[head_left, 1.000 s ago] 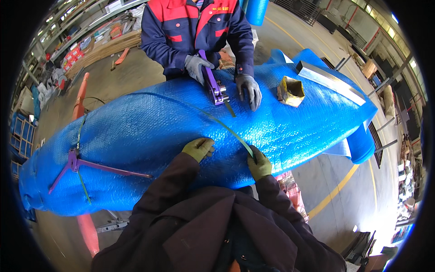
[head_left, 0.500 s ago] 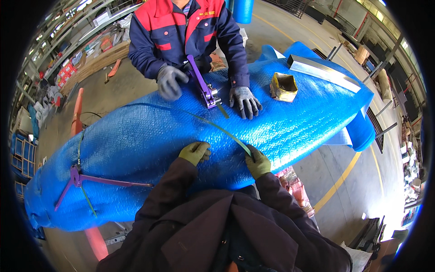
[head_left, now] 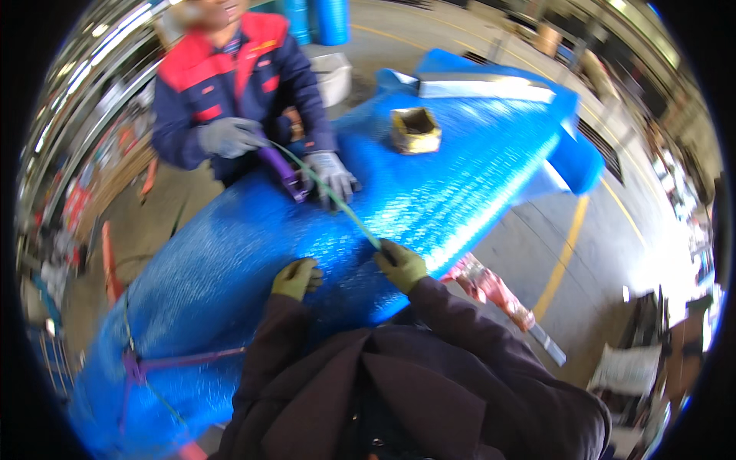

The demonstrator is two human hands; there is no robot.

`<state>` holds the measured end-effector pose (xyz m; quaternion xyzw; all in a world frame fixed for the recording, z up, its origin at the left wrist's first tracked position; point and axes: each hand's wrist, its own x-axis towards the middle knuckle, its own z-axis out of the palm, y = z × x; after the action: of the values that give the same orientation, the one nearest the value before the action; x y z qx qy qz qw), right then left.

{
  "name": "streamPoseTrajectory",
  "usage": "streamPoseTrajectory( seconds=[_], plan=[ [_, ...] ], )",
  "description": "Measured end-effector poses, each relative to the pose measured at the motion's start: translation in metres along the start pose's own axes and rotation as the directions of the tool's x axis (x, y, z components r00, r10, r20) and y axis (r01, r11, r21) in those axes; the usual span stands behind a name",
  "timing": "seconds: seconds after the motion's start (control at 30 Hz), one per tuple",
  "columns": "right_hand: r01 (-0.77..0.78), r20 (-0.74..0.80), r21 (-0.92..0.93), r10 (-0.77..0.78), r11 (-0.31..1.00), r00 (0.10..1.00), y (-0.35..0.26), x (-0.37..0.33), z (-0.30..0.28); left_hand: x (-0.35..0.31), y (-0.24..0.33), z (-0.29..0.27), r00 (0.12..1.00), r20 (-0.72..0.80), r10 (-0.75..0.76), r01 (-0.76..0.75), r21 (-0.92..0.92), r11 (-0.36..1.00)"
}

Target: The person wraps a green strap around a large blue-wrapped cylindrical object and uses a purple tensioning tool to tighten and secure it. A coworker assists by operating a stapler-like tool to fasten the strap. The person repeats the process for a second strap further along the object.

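A long bundle in blue bubble wrap [head_left: 222,253] lies in front of me. My right hand [head_left: 401,266], in a yellow-green glove, pinches one end of a green strapping band [head_left: 337,201]. The band runs slack up and away to a co-worker's raised gloved hand [head_left: 232,138]. My left hand [head_left: 297,279], gloved alike, is at the near side of the wrap, fingers loosely curled and apart with nothing between them. Across the bundle, the co-worker's other hand [head_left: 333,178] rests beside a purple strapping tensioner [head_left: 282,173], partly hidden by the band.
A second purple tensioner [head_left: 136,369] hangs on a strap at the left end of the bundle. On the wrap stand a yellow open box [head_left: 415,130] and a silver metal profile [head_left: 483,87]. A pink-wrapped bar [head_left: 498,290] juts out below at right. Shelving lines the left.
The co-worker has raised one hand to the band, whose far part has lifted off the wrap. My right hand keeps its pinch. The whole view has shifted and turned.
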<state>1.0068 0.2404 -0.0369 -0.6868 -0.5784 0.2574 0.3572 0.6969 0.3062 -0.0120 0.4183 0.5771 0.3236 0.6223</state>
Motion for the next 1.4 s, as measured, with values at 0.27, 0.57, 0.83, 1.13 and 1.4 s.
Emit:
streamPoseTrajectory(
  seconds=[0.27, 0.57, 0.83, 1.13, 1.4],
  plan=[
    [0.033, -0.009, 0.011, -0.033, 0.999, 0.999, 0.001, -0.028, -0.011, 0.009, -0.015, 0.000, 0.995, -0.100, 0.027, -0.024, 0.022, 0.999],
    [0.055, -0.062, 0.029, -0.053, 0.998, 0.997, 0.052, -0.118, -0.038, 0.038, -0.038, -0.019, 0.997, -0.064, 0.037, -0.028, 0.137, 0.990],
    [-0.178, 0.042, -0.045, 0.180, 0.983, 0.983, 0.118, -0.258, -0.096, 0.034, -0.057, 0.016, 0.946, -0.234, 0.223, -0.141, 0.320, 0.937],
    [-0.280, 0.023, 0.015, 0.280, 0.960, 0.960, 0.152, -0.371, -0.154, -0.028, -0.130, 0.077, 0.572, 0.232, 0.787, -0.290, 0.955, -0.070],
    [-0.403, 0.044, 0.012, 0.402, 0.915, 0.914, 0.159, -0.432, -0.201, -0.012, -0.160, 0.099, 0.607, 0.197, 0.770, 0.050, 0.957, -0.284]
  ],
)
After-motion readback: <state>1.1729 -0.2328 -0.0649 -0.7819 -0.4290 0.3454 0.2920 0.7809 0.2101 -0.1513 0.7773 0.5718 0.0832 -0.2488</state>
